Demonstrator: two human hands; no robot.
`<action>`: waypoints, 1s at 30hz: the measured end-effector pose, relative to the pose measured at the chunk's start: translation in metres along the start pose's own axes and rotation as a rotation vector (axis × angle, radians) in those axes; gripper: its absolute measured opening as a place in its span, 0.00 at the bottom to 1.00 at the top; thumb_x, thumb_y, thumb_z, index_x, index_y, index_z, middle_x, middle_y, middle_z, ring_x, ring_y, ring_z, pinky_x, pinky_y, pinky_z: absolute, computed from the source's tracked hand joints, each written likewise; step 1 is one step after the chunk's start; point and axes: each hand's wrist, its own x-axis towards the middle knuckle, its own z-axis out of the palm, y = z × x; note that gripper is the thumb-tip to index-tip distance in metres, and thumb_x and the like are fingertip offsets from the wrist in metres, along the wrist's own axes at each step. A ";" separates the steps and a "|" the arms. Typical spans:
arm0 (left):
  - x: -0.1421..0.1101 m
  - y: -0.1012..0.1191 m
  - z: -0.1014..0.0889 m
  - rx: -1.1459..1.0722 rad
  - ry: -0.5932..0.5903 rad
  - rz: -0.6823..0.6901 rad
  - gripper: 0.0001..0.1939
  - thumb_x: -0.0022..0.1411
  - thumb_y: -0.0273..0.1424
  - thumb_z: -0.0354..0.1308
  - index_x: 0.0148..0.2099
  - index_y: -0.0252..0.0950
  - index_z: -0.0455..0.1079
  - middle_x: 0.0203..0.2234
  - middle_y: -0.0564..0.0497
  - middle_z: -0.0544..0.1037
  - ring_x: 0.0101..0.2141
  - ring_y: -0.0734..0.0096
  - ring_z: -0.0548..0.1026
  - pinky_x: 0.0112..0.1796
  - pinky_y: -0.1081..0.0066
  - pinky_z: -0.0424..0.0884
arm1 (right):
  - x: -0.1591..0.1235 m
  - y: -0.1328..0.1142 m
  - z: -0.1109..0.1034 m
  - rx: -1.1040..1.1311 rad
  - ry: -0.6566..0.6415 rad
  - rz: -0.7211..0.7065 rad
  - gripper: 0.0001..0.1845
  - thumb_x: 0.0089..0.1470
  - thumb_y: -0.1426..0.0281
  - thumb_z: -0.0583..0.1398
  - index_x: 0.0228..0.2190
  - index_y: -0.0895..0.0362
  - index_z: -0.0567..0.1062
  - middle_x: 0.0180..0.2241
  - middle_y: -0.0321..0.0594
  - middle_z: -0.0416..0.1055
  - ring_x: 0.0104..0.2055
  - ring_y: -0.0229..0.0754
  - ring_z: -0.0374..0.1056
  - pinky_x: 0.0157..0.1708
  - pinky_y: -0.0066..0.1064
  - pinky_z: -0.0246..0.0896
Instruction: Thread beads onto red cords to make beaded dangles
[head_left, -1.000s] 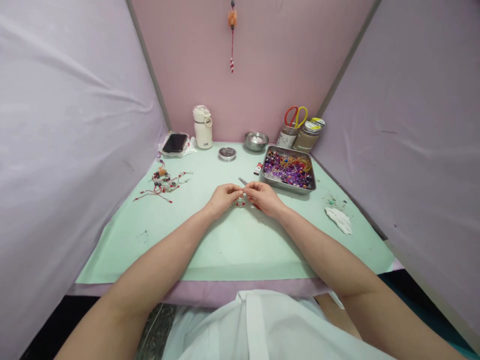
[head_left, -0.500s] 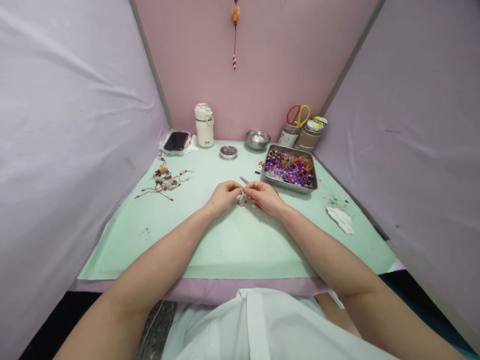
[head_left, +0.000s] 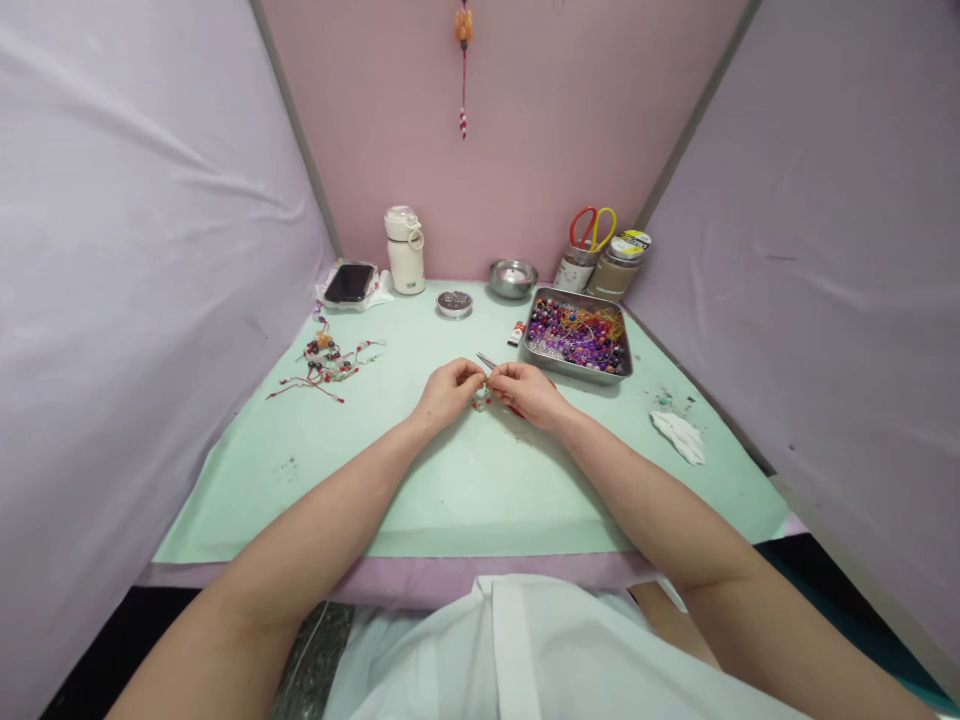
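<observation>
Near the middle of the green-covered table, my left hand point(head_left: 448, 392) and my right hand point(head_left: 529, 392) meet with their fingertips almost touching. Both are pinched on a small beaded string point(head_left: 481, 400) with red and pale green beads, part of which dangles below the fingers. What exactly lies between the fingertips is too small to make out. Under my right hand lies a pair of scissors point(head_left: 486, 360); the metal tip sticks out above the fingers and a bit of red handle shows, the rest being covered.
A metal tray point(head_left: 576, 376) of purple beads and cords stands right of my hands. Farther back are a steel bowl point(head_left: 513, 280), a round tin point(head_left: 454, 305), a white bottle point(head_left: 406, 255), a phone point(head_left: 351, 283) and jars point(head_left: 615, 272). Beaded strings point(head_left: 330, 362) lie left, a white cloth point(head_left: 679, 437) right.
The whole view has shifted slightly. My fingers stay pinched together at nearly the same place, and a little more of the beaded string shows between and below them.
</observation>
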 end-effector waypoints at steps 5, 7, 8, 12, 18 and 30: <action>0.000 -0.005 0.002 -0.062 -0.001 0.001 0.07 0.53 0.33 0.55 0.33 0.34 0.70 0.26 0.52 0.76 0.28 0.74 0.72 0.34 0.72 0.68 | 0.001 0.001 0.001 -0.010 0.013 0.006 0.08 0.41 0.68 0.62 0.23 0.57 0.68 0.15 0.28 0.60 0.15 0.28 0.49 0.15 0.23 0.36; 0.001 -0.006 0.002 -0.086 -0.006 0.001 0.07 0.53 0.32 0.55 0.33 0.34 0.70 0.26 0.52 0.76 0.28 0.74 0.72 0.34 0.72 0.69 | 0.000 0.000 0.001 -0.002 0.017 0.002 0.08 0.41 0.68 0.62 0.23 0.57 0.67 0.15 0.28 0.60 0.15 0.27 0.49 0.15 0.22 0.37; 0.002 -0.006 0.002 -0.100 -0.008 0.001 0.07 0.52 0.32 0.55 0.33 0.34 0.70 0.26 0.52 0.76 0.28 0.74 0.72 0.34 0.72 0.69 | 0.000 -0.001 0.001 0.001 0.016 -0.001 0.08 0.41 0.68 0.62 0.23 0.57 0.67 0.15 0.28 0.60 0.15 0.27 0.49 0.15 0.22 0.38; 0.003 -0.005 0.002 -0.183 -0.015 -0.037 0.07 0.52 0.31 0.56 0.33 0.34 0.71 0.25 0.52 0.76 0.27 0.74 0.73 0.35 0.71 0.70 | -0.001 0.000 0.001 0.000 0.010 -0.014 0.09 0.42 0.67 0.63 0.24 0.57 0.67 0.15 0.27 0.60 0.15 0.27 0.48 0.14 0.22 0.37; 0.003 -0.005 0.001 -0.126 -0.013 -0.051 0.07 0.51 0.30 0.57 0.33 0.34 0.72 0.26 0.51 0.77 0.28 0.73 0.73 0.35 0.70 0.69 | 0.000 0.001 0.000 -0.026 -0.007 -0.027 0.09 0.43 0.66 0.63 0.25 0.57 0.68 0.15 0.28 0.59 0.15 0.27 0.48 0.14 0.22 0.37; 0.006 -0.015 0.001 0.056 -0.026 -0.016 0.07 0.53 0.30 0.54 0.34 0.36 0.72 0.28 0.52 0.77 0.30 0.72 0.72 0.36 0.71 0.68 | -0.001 0.000 -0.001 -0.028 -0.021 -0.026 0.10 0.43 0.65 0.63 0.26 0.58 0.68 0.16 0.29 0.60 0.16 0.27 0.50 0.14 0.21 0.37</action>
